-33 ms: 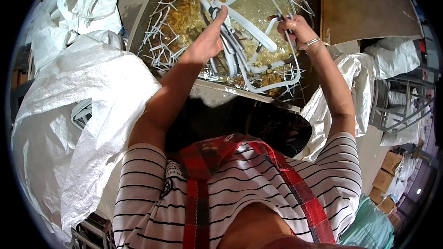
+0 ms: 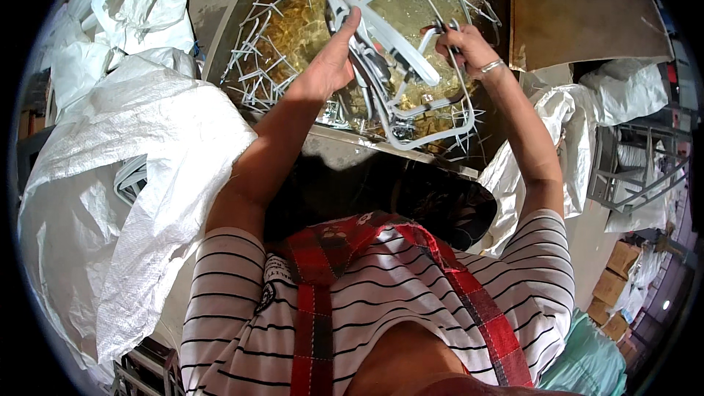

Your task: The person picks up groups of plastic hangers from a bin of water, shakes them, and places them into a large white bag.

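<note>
My left hand [image 2: 337,57] is closed on the left side of a bundle of pale grey bent-rod frames [image 2: 397,40], thumb on top and fingers hidden behind it. On the right, my right hand [image 2: 468,50] grips the side of the loop-shaped frames, its fingers wrapped round the rod. The bundle slants over a metal tank [image 2: 220,51] of yellowish, rippling liquid, and its near end reaches close to the tank's front edge. Whether its lower part dips into the liquid, I cannot tell.
Many thin grey rod pieces [image 2: 257,55] lie along the tank's left side. A large white woven sack [image 2: 139,198] stands at left, another [image 2: 539,154] at right. A brown board [image 2: 587,11] covers the far right. Cardboard boxes [image 2: 609,286] are stacked beyond.
The frame bundle has tilted and shifted slightly between my hands. My right hand has moved a little to the left; both hands keep their hold.
</note>
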